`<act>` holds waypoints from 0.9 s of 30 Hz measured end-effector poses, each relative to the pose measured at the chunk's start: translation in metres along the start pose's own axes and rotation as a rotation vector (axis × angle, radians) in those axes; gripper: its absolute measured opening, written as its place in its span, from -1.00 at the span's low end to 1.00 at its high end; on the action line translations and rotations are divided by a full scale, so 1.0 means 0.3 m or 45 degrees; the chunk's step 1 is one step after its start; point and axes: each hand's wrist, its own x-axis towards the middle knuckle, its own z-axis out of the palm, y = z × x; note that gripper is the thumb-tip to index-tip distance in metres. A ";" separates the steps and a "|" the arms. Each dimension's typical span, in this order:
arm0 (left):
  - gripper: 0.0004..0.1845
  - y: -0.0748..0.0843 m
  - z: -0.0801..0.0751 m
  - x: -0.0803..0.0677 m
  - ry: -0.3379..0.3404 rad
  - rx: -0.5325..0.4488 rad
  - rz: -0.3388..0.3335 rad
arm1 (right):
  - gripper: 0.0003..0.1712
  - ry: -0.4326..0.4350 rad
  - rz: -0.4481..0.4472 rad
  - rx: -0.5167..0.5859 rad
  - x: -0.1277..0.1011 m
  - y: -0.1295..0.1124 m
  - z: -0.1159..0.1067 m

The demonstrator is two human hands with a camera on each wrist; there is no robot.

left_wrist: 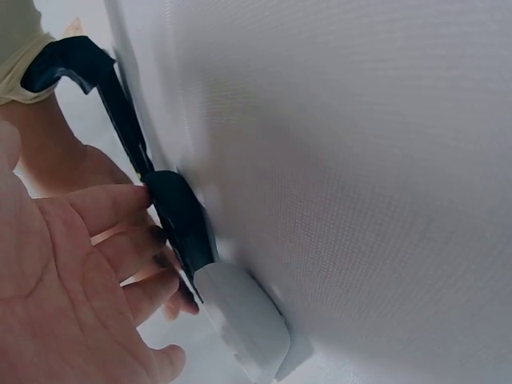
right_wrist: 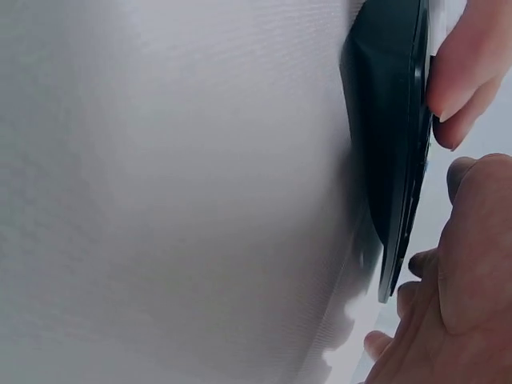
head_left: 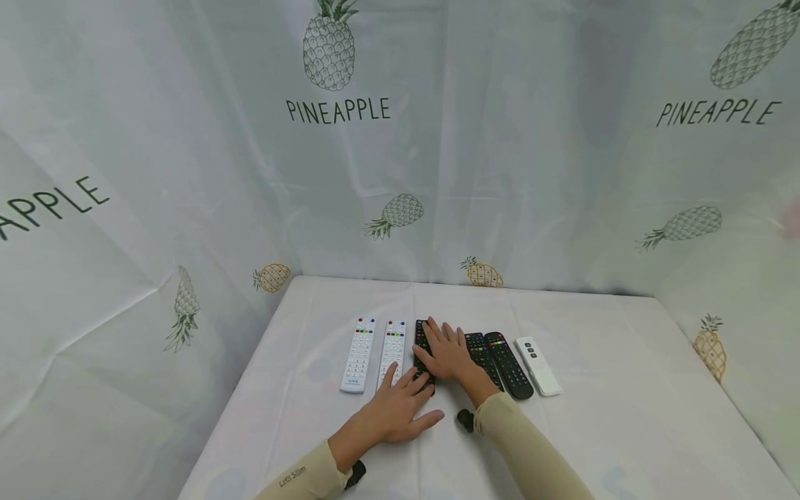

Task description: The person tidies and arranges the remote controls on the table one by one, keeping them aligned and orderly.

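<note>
On the table w/ a white cloth (head_left: 300,417), going left to right: a long white plastic remote w/ coloured buttons (head_left: 359,354) lies flat, and a 2nd white remote just like it (head_left: 392,351) lies just beside it. Next is a long black plastic remote (head_left: 421,337), between the 2nd white one and the other black ones.

The left hand (head_left: 400,410) lies flat on the cloth, fingers straight and spread, tips touching the near end of that black remote. It grips nothing. The right hand (head_left: 448,353) rests flat on top of the same remote, fingers straight, not curled round it.

Right of the hands: 2 more black remotes (head_left: 507,362) side by side, then a small white remote w/ dark buttons (head_left: 537,366) at the end of the row.
</note>
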 end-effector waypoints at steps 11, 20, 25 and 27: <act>-0.11 0.013 -0.005 -0.007 -0.015 0.000 0.008 | -0.18 -0.021 -0.001 -0.011 -0.010 -0.007 -0.001; -0.12 0.012 0.004 -0.003 -0.003 0.009 0.013 | -0.16 -0.018 0.016 -0.026 -0.009 -0.004 0.001; -0.12 0.014 0.006 -0.004 0.013 0.009 0.021 | -0.17 -0.026 0.027 -0.028 -0.009 -0.002 0.002; -0.12 0.016 0.007 -0.004 0.023 0.020 0.026 | -0.17 -0.023 0.028 -0.026 -0.009 -0.002 0.003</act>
